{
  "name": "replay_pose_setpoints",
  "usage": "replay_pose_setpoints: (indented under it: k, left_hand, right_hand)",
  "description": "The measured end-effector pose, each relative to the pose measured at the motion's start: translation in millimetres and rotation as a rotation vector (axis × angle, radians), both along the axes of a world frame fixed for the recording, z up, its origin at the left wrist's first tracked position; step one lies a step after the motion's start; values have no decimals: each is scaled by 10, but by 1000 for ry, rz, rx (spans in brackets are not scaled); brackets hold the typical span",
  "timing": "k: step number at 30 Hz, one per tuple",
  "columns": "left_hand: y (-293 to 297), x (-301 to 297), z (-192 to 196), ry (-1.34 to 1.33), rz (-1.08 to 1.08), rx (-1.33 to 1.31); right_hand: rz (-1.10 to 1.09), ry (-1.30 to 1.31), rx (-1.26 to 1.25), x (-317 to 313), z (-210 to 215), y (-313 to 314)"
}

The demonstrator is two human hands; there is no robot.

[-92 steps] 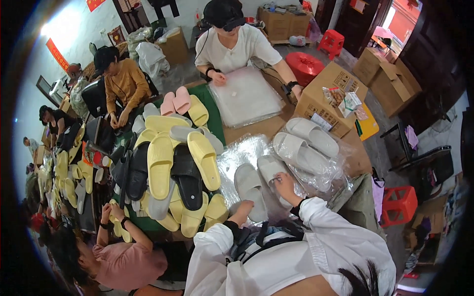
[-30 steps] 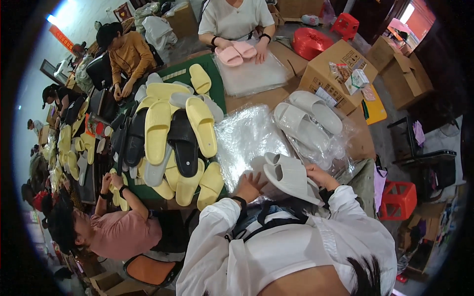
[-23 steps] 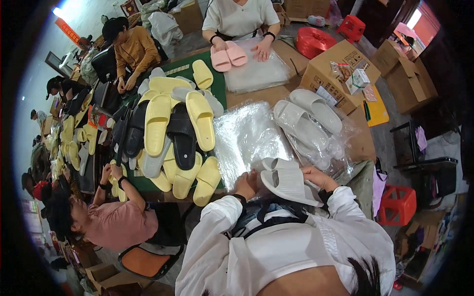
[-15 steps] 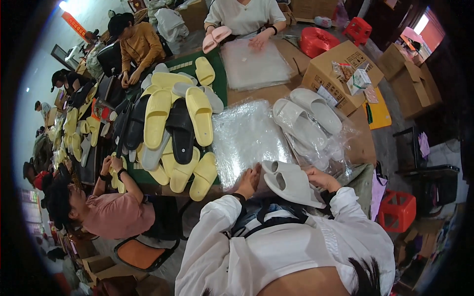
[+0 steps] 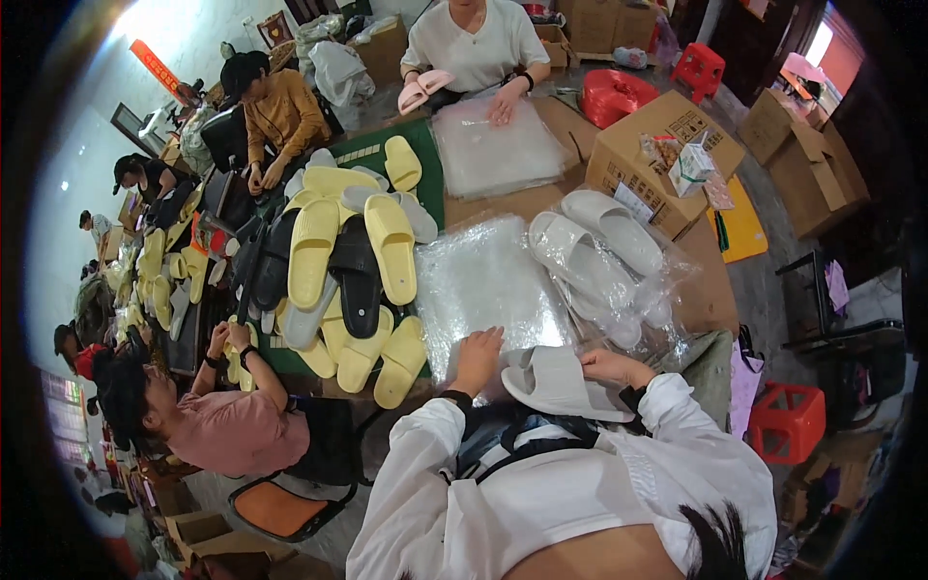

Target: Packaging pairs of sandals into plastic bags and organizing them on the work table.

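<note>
A pair of light grey slide slippers (image 5: 561, 382) lies sideways at the table's near edge, one stacked against the other. My right hand (image 5: 619, 369) is closed on them at their right side, with the thumb and fingers round the edge. To their left, my left hand (image 5: 478, 360) rests on the near edge of a stack of clear plastic bags (image 5: 483, 280), fingers stretched out and apart from the slippers. More grey slippers (image 5: 604, 237), bagged in clear plastic, lie just beyond my right hand.
Yellow slippers (image 5: 314, 253) and black slippers (image 5: 356, 275) are heaped left of the bags. Opposite, a person holds pink slippers (image 5: 423, 90) beside another bag stack (image 5: 498, 155). A cardboard box (image 5: 667, 155) stands at the far right; a co-worker in pink (image 5: 237, 430) sits left.
My right hand has shifted the grey slippers slightly left, and they now overlap more closely. My left hand has straightened its fingers over the bag stack. The whole view has shifted a little.
</note>
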State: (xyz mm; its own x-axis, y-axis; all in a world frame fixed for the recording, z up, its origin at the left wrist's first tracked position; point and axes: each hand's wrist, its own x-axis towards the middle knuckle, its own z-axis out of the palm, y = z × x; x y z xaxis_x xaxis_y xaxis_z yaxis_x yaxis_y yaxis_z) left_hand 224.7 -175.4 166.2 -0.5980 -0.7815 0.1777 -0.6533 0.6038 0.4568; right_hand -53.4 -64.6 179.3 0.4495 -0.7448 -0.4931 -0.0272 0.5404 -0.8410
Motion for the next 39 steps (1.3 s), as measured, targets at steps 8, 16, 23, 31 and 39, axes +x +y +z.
replay_pose_setpoints:
  k: [8, 16, 23, 31, 39]
  left_hand:
    - [-133, -80, 224, -68, 16, 216]
    - [-149, -174, 282, -291, 48, -16]
    - [-44, -155, 162, -234, 19, -39]
    - [100, -62, 509, -103, -66, -67]
    - [-4, 204, 908, -21, -215, -310]
  right_hand:
    - [-186, 496, -608, 165, -142, -78]
    - [-184, 858, -856, 645, 393, -141]
    - [-70, 985, -1011, 1073, 410, -184]
    - [-102, 1083, -951, 1349, 277, -340]
    - [-201, 906, -938, 1587, 188, -895]
